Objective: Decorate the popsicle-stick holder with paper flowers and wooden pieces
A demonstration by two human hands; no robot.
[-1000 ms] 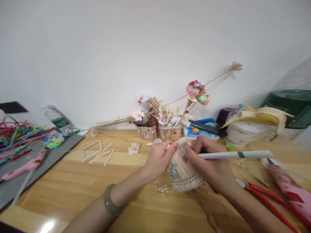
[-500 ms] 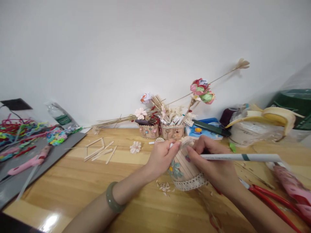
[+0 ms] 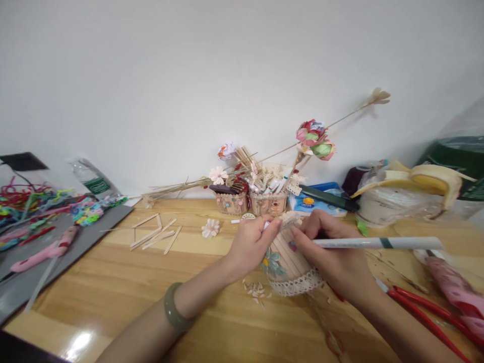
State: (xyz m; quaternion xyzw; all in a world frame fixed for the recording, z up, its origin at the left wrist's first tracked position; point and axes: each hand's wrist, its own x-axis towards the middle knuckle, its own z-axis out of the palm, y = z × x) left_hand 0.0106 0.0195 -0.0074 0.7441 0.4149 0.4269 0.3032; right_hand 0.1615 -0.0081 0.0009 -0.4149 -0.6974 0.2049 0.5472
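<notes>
A small pot point(image 3: 287, 264) made of wooden sticks, trimmed with white lace at its base and painted with a flower, lies tilted on the wooden table point(image 3: 113, 287). My left hand point(image 3: 251, 244) is closed on its left side near the rim, fingers pinched at the top edge. On the pot's right side my right hand point(image 3: 333, 254) is closed, and a long white tube with a dark band point(image 3: 378, 243) runs from between its fingers out to the right. Small pale scraps point(image 3: 257, 291) lie under the pot.
Two decorated stick pots with paper flowers point(image 3: 260, 199) stand by the wall. Loose wooden sticks point(image 3: 155, 236) and a paper flower point(image 3: 210, 229) lie to the left. A grey mat with a pink tool point(image 3: 41, 254) sits far left. Red-handled pliers point(image 3: 427, 315) lie at right.
My hands and the pot stay in nearly the same place; the view has shifted slightly upward and right.
</notes>
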